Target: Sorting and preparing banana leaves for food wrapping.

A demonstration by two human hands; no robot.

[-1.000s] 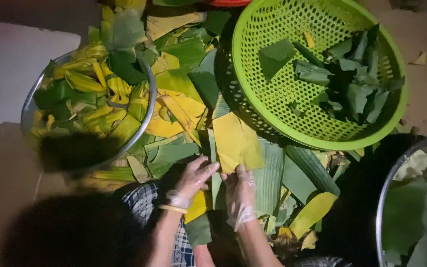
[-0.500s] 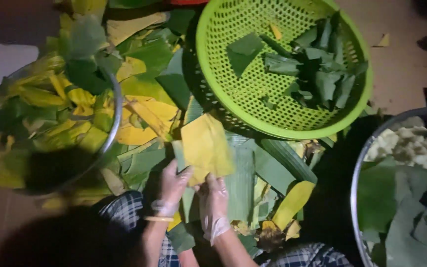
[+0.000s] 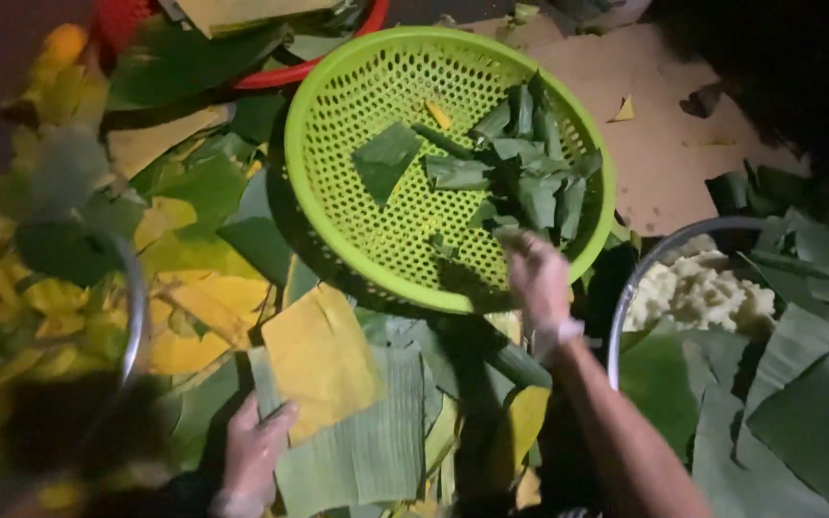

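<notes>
Under the left hand (image 3: 253, 451): yellow leaf (image 3: 320, 360) on green leaf (image 3: 362, 432), fingers flat, pinning both for wrapping. Beyond, right hand (image 3: 537, 278), gloved, over the basket (image 3: 338, 105) rim beside folded parcels (image 3: 520, 177); grip cannot be told. Rightward: bowl (image 3: 645, 273), white filling (image 3: 698, 293), within reach.

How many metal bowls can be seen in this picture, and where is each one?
2. One metal bowl is at the left edge, blurred, holding yellow and green leaves. The other metal bowl is at the right, holding a pale lumpy filling, partly covered by banana leaves.
</notes>
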